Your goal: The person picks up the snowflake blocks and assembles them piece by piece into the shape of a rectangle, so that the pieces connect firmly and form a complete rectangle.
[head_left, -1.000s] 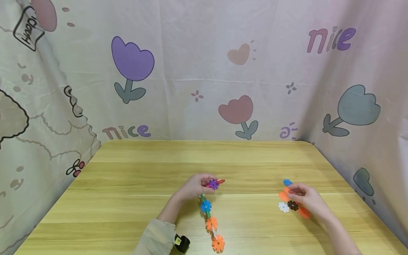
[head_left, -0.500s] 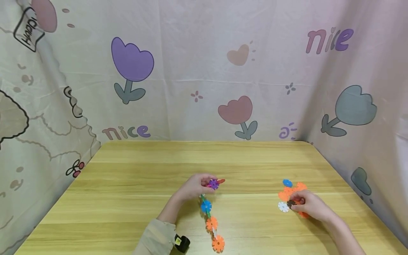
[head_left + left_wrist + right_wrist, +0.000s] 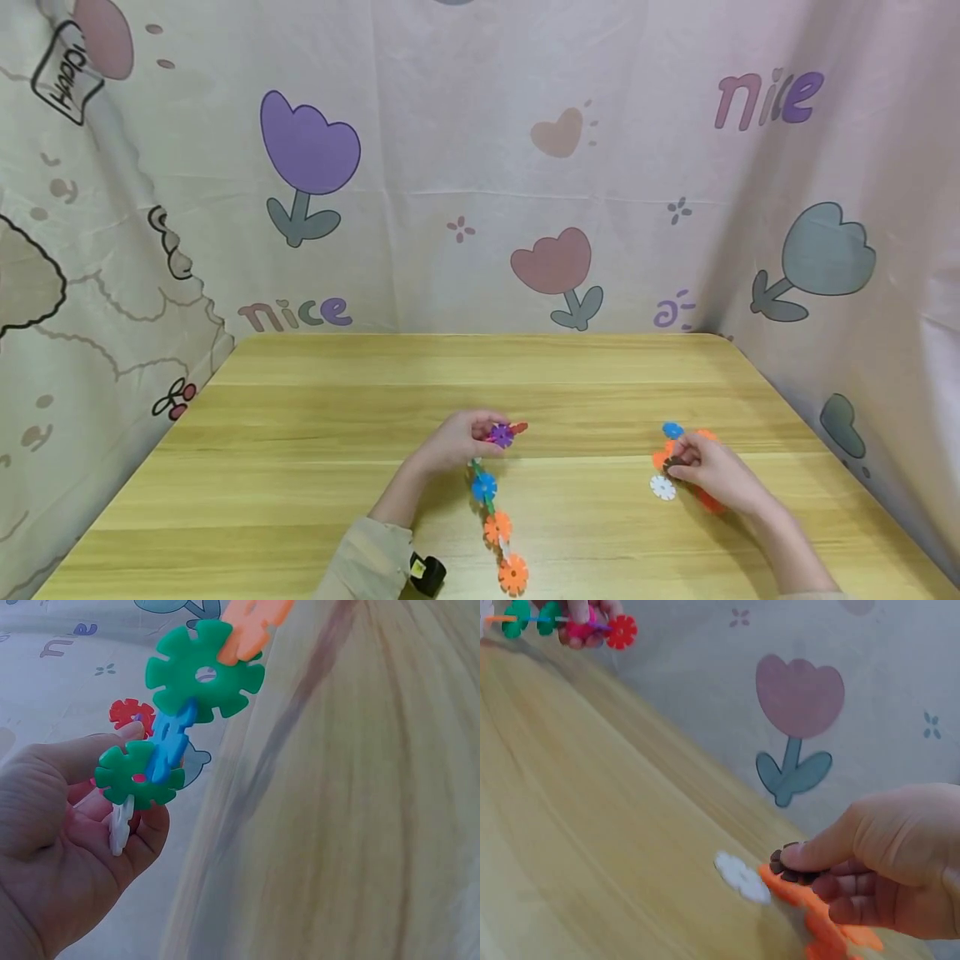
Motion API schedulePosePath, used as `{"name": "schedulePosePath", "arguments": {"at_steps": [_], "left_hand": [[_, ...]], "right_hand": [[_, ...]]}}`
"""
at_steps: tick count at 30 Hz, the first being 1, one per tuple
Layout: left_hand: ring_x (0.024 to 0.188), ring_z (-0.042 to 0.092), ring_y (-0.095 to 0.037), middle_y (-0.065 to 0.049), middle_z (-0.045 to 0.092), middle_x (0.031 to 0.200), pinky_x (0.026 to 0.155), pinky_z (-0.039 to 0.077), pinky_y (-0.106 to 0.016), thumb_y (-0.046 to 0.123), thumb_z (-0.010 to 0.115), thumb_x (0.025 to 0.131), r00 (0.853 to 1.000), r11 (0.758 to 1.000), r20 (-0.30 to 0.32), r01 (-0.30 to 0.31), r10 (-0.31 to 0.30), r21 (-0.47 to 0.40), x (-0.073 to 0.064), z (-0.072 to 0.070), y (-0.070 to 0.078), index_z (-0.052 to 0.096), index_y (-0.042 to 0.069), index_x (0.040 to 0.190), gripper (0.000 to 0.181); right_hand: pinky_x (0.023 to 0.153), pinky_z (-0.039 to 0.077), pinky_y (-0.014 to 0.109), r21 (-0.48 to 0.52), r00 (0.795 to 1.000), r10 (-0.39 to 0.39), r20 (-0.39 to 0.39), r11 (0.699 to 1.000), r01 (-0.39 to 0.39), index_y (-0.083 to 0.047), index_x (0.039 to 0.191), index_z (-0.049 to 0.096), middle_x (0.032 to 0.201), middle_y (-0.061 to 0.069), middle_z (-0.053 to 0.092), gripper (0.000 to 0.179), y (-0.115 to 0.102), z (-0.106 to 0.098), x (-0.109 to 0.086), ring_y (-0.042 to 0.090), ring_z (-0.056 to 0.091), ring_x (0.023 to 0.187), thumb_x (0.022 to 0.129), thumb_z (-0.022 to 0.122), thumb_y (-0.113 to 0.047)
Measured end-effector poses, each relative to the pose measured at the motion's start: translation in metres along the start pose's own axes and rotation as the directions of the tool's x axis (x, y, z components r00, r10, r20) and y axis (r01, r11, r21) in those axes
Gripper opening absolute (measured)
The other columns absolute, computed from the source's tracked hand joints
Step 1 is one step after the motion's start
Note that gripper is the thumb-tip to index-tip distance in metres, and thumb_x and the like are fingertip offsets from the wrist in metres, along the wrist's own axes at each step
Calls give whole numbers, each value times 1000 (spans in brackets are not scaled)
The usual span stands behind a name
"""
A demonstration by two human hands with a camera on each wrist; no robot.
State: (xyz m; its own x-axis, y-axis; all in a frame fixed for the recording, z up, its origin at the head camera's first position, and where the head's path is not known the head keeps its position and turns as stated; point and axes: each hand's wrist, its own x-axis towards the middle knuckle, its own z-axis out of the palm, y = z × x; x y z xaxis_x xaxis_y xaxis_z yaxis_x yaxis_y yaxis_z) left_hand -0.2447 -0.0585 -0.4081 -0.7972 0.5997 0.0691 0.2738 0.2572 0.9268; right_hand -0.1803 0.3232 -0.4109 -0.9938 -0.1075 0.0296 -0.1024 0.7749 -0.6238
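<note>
My left hand [image 3: 455, 443] holds a chain of notched plastic snowflake discs near its far end. A purple disc [image 3: 502, 435] and a red disc [image 3: 520, 427] stick out past its fingertips. From the hand the chain runs toward the near edge through a blue disc [image 3: 484, 487] and orange discs [image 3: 513, 574]; green discs [image 3: 204, 671] show in the left wrist view. Between thumb and fingers my right hand [image 3: 720, 475] pinches a dark brown disc [image 3: 793, 862], above a small group of loose orange discs [image 3: 826, 930] partly hidden by the hand.
Beside the right hand a white disc [image 3: 662, 487] and a blue disc [image 3: 672, 430] lie on the wooden table [image 3: 300, 467]. A black object [image 3: 427, 575] is at the left wrist. Printed curtain [image 3: 442, 150] hangs behind and along both sides.
My right hand has pinched the brown disc and lifted it off the group, moving slightly left and away. The left hand and its chain stay about still.
</note>
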Motion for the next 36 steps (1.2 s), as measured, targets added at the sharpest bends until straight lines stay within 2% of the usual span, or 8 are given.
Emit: {"name": "schedulePosePath", "arguments": {"at_steps": [3,8,15,19,26,30,33,36], "left_hand": [[78,58,-18,-11,65,92,67,47,-27,4,68,83,1000,1000,-5,-7,7,4,0,0,0,61,3,117,35],[77,57,-17,-9,65,90,66,47,-26,4,68,83,1000,1000,0,-21,21,11,1,0,-1,61,2,116,34],[77,57,-18,-12,64,89,66,46,-24,1,66,83,1000,999,1,-17,17,43,0,1,-1,61,0,115,33],[77,57,-19,-17,64,91,66,45,-25,-2,65,83,1000,999,0,-15,15,47,0,0,-1,59,-3,116,33],[77,58,-15,-15,65,91,67,47,-24,3,67,83,999,999,3,-34,34,38,0,0,-3,60,1,117,34],[79,59,-22,-22,64,93,68,46,-25,0,65,84,999,999,13,-38,38,25,-6,-1,11,59,-4,116,33],[80,60,-30,-26,63,94,67,46,-26,-3,63,84,999,999,14,-33,33,20,-6,0,13,58,-6,116,32],[82,61,-31,-22,65,94,68,48,-26,-1,64,84,1000,1000,8,-28,28,14,0,1,-1,58,-3,117,33]], "right_hand": [[60,46,23,9,999,-30,-37,1000,30,-2,92,59,79,1,58,18,-10,3,8,11,54,71,79,71,-8],[50,45,24,67,996,-66,-62,995,70,-3,93,61,78,2,59,14,-29,11,22,11,53,65,82,68,-8],[39,36,21,200,992,-118,38,974,108,-2,96,53,63,12,55,14,-53,25,40,10,43,44,88,63,-9],[40,36,20,253,985,-161,65,957,140,0,100,53,66,14,57,14,-64,34,50,11,44,46,89,60,-6],[44,40,23,293,979,-202,31,938,184,4,111,55,68,15,57,25,-86,49,61,15,48,52,89,60,-4],[46,44,27,357,981,-191,35,919,166,8,118,53,71,17,58,33,-98,56,64,19,51,54,88,61,-3],[48,45,28,401,983,-176,46,905,144,8,121,52,73,19,59,37,-106,60,65,21,51,56,88,61,-3],[49,46,28,429,983,-177,56,893,136,9,122,52,74,19,60,38,-111,67,68,20,52,57,87,60,-3]]}}
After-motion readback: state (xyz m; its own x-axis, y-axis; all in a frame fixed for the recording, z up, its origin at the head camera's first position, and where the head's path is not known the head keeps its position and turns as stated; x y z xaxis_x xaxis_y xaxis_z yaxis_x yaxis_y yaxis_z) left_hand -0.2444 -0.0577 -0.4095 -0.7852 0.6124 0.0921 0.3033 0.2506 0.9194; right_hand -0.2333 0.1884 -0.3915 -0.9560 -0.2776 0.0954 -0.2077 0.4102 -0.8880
